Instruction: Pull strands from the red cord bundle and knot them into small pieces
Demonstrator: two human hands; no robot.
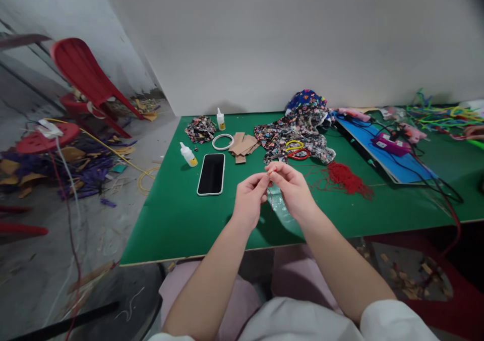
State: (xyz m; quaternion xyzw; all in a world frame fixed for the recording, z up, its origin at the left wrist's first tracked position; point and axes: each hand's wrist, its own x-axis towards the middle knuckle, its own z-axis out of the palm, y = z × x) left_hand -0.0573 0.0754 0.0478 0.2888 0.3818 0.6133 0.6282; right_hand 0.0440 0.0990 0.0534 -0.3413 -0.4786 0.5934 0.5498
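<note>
My left hand [250, 195] and my right hand [290, 185] meet above the green table [170, 220], fingertips pinched together on a thin red thread [270, 171]. The thread trails right to a loose heap of red thread [346, 178] lying on the table. A small clear plastic piece [279, 206] lies under my hands. Just left of my left hand lies a black phone [211, 174], face up.
Two small glue bottles [188, 155], a white ring [223, 141], cardboard pieces [243, 146] and patterned fabric [298, 129] with coloured rings lie behind. Glue guns, cables and a blue board [381, 152] fill the right. A red chair [81, 76] and scraps sit on the floor at left.
</note>
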